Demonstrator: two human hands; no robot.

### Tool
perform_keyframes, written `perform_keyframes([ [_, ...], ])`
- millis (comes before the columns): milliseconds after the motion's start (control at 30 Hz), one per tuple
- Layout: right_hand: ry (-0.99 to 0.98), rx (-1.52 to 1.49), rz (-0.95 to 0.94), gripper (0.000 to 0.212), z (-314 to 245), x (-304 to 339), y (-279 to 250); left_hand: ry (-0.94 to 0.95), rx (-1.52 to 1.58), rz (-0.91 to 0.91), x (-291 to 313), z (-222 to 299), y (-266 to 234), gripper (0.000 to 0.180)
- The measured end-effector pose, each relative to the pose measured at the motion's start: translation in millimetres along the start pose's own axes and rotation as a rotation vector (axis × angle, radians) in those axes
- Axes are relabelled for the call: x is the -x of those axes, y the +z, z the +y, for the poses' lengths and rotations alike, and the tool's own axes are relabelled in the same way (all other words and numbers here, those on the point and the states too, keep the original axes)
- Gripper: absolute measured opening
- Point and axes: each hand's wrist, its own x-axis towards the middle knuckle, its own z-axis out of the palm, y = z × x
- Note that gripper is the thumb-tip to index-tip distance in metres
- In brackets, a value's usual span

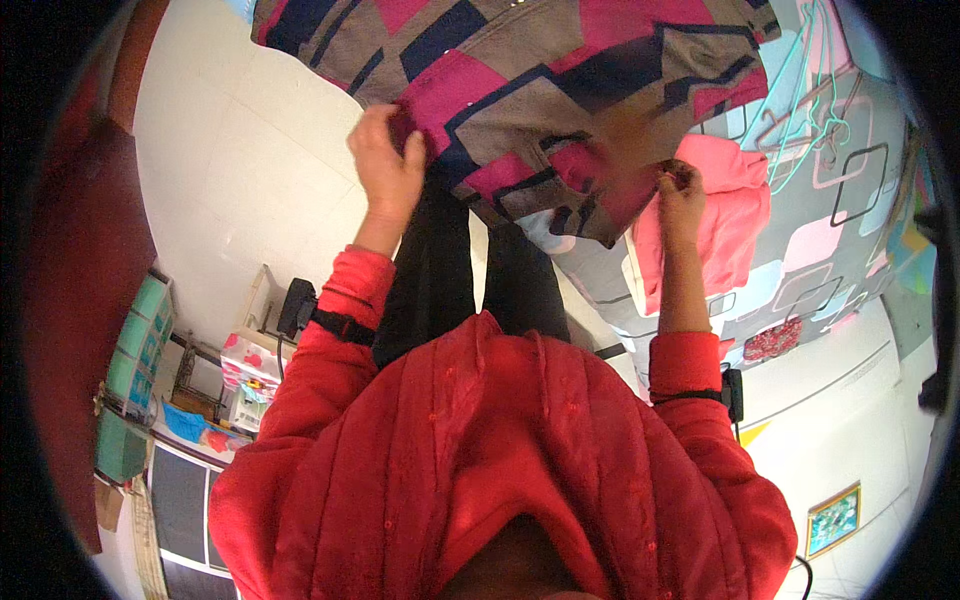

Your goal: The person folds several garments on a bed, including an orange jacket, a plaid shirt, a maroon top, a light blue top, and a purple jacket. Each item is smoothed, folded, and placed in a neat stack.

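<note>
A garment (520, 95) patterned in patches of magenta, navy and grey-brown hangs spread out in front of me. On its left edge my left hand (388, 165) is closed, the fingertips partly hidden by the fabric. My right hand (682, 198) pinches the opposite edge, lower and to the right. Between the two hands the cloth sags in folds, and its upper part runs out of the picture. Just beyond my right hand lies pink folded clothing (725, 215) on a bed (790, 265) with a grey patterned cover.
Several teal hangers (815, 110) lie on the bed at the far right. A small red patterned cloth (773, 340) rests near the bed's edge. Green drawers (138, 345) stand at the left, by a shelf with a blue item (185, 422). The pale floor (235, 160) stretches along the left.
</note>
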Motion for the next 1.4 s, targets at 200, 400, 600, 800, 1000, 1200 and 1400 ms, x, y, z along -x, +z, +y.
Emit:
perform_keyframes([
  [200,0.24,0.224,-0.005,0.047,44,21,21,0.318,0.186,-0.285,9,90,25,0.053],
  [400,0.282,-0.101,-0.12,0.025,11,28,-3,0.403,0.02,-0.27,-38,117,64,0.059],
  [600,0.159,-0.397,-0.129,0.033,-48,73,-104,0.342,-0.223,-0.288,-59,101,87,0.06],
  [800,0.458,0.05,-0.115,0.036,34,89,-180,0.344,-0.3,-0.302,-57,102,96,0.063],
  [1000,0.45,-0.418,-0.042,0.024,110,123,-242,0.364,-0.389,-0.315,-59,102,93,0.066],
  [1200,0.242,-0.856,-0.05,0.061,58,128,-298,0.342,-0.501,-0.407,-64,110,83,0.07],
  [1400,0.01,-0.778,-0.112,0.069,-56,81,-282,0.374,-0.328,-0.452,-79,118,61,0.056],
])
